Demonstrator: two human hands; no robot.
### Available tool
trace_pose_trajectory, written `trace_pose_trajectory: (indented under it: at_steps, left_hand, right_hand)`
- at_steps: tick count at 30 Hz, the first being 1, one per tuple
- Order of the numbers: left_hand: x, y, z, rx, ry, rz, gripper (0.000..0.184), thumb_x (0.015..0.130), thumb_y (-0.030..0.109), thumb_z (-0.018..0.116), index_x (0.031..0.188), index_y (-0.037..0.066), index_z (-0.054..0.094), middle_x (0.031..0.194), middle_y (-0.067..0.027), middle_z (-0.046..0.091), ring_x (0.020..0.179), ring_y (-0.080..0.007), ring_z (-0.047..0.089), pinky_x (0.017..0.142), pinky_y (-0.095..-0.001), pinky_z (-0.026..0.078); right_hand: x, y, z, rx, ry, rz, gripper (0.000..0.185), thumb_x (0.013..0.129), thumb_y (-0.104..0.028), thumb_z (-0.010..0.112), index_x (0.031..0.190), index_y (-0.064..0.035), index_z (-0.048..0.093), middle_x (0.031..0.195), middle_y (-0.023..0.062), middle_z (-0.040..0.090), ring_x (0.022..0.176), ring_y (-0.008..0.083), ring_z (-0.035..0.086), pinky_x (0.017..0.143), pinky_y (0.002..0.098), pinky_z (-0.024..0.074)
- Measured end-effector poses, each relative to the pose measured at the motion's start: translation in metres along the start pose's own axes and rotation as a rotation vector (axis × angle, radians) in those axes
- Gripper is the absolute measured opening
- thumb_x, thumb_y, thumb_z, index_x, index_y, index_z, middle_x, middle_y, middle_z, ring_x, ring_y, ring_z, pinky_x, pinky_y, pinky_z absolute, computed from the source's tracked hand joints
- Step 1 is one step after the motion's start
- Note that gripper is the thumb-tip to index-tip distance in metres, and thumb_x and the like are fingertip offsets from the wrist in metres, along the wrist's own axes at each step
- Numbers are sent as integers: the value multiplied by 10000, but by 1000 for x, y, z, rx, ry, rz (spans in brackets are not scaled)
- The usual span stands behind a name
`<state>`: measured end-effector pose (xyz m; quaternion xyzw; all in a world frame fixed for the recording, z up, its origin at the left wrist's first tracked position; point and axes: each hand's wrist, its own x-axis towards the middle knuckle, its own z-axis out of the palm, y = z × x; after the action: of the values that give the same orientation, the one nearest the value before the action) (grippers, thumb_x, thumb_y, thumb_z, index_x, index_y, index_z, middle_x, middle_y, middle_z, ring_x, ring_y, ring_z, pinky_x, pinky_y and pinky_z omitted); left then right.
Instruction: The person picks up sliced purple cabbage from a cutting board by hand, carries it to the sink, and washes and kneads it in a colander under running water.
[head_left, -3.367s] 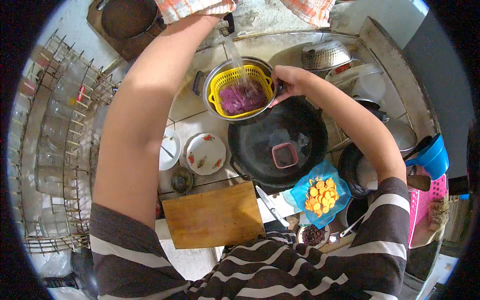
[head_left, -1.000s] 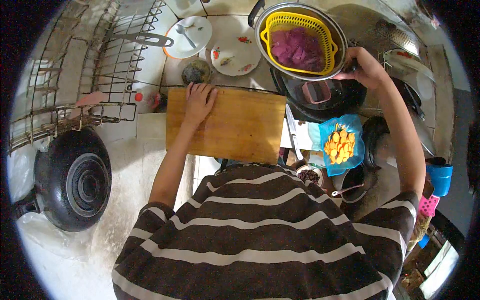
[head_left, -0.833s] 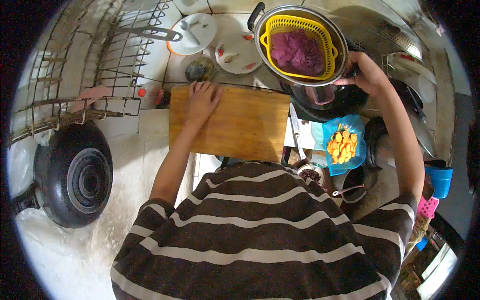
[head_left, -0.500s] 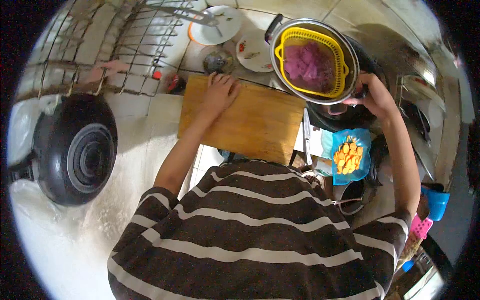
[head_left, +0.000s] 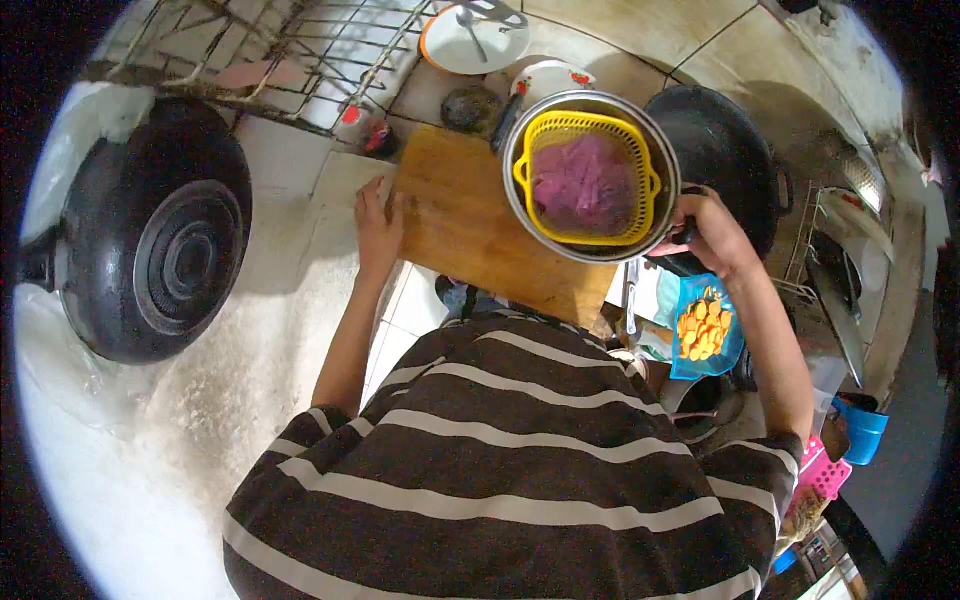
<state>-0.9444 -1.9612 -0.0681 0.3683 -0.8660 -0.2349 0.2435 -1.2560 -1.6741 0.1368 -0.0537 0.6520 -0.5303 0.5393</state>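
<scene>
Right hand (head_left: 712, 232) gripping silvery pot (head_left: 590, 257) by black handle (head_left: 687, 233), perforated yellow basket (head_left: 600, 240) inside, purple pieces (head_left: 583, 180) within

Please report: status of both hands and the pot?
Right hand gripping pot by handle. Left hand at left edge of board. Yellow basket with purple pieces inside pot. Pot hides part of board.

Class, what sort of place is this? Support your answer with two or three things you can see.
Most likely a kitchen, perhaps in a home: a wooden board, a pot holding a yellow basket of purple pieces, and a wide black pan.
</scene>
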Motion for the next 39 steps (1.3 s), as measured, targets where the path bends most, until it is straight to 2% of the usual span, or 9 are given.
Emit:
trace_pose_trajectory:
  at_steps: [6, 9, 12, 19, 28, 31, 34, 37, 39]
  left_hand:
    - [-16, -18, -2, -159, -88, -1, 421, 881, 179, 587, 1261, 45, 464, 1177, -224, 521, 1112, -395, 490, 948, -459, 398]
    - [-17, -28, -12, -103, -176, -65, 397, 881, 169, 588, 1244, 57, 474, 1151, -222, 536, 1075, -392, 517, 912, -452, 422]
    - [-24, -47, -16, -118, -306, -200, 382, 886, 170, 592, 1228, 50, 473, 1108, -215, 562, 999, -370, 560, 856, -446, 448]
    - [-31, -27, -37, -620, -395, -585, 403, 931, 260, 576, 1236, 38, 436, 1001, -138, 597, 833, -207, 624, 642, -338, 533]
    - [-52, -53, -12, -952, -348, -538, 383, 954, 306, 548, 1252, 104, 417, 973, -136, 588, 825, -172, 607, 628, -293, 526]
    - [-59, -59, -16, -872, -450, -553, 520, 924, 407, 572, 1305, 117, 368, 1214, -126, 511, 1025, -236, 576, 759, -366, 561]
    - [-63, -67, -13, -879, -471, -536, 519, 923, 415, 569, 1307, 126, 373, 1232, -109, 500, 1042, -231, 564, 770, -357, 554]
    - [-64, -73, -7, -783, -356, -486, 436, 930, 385, 572, 1249, 126, 425, 950, -117, 582, 809, -158, 587, 626, -285, 510]
    - [-57, -85, -9, -793, -400, -539, 437, 927, 386, 574, 1255, 137, 425, 978, -125, 573, 831, -178, 597, 649, -301, 532]
  right_hand:
    - [40, 60, 21, -49, 26, -5, 169, 745, -8, 460, 859, 41, 575, 751, 89, 559, 639, 182, 571, 620, 377, 606]
    - [27, 52, 65, -32, 85, 19, 199, 726, 15, 467, 882, 43, 588, 778, 66, 578, 651, 147, 520, 610, 288, 471]
    - [42, 71, 64, -100, -18, 51, 357, 789, -42, 426, 1119, 21, 548, 952, 150, 626, 798, 250, 645, 678, 486, 602]
    - [44, 98, 74, -110, 48, 60, 334, 781, -73, 438, 1062, 57, 565, 939, 152, 626, 815, 265, 652, 674, 462, 608]
    - [40, 95, 77, -76, 56, 133, 390, 720, -14, 445, 1092, 6, 559, 926, 117, 616, 828, 230, 641, 694, 478, 601]
    - [28, 97, 91, -60, 135, 60, 306, 713, -11, 441, 986, 15, 574, 867, 108, 601, 760, 218, 621, 673, 484, 603]
    - [33, 112, 77, -75, 43, 38, 348, 744, -50, 442, 1047, 51, 579, 957, 151, 635, 835, 270, 645, 694, 499, 599]
    - [30, 116, 81, -19, 65, 19, 367, 762, -61, 441, 1093, 34, 569, 960, 152, 634, 827, 272, 646, 695, 490, 600]
    - [23, 107, 103, -49, 115, 15, 369, 776, -73, 446, 1110, 24, 570, 969, 152, 635, 827, 271, 647, 696, 489, 599]
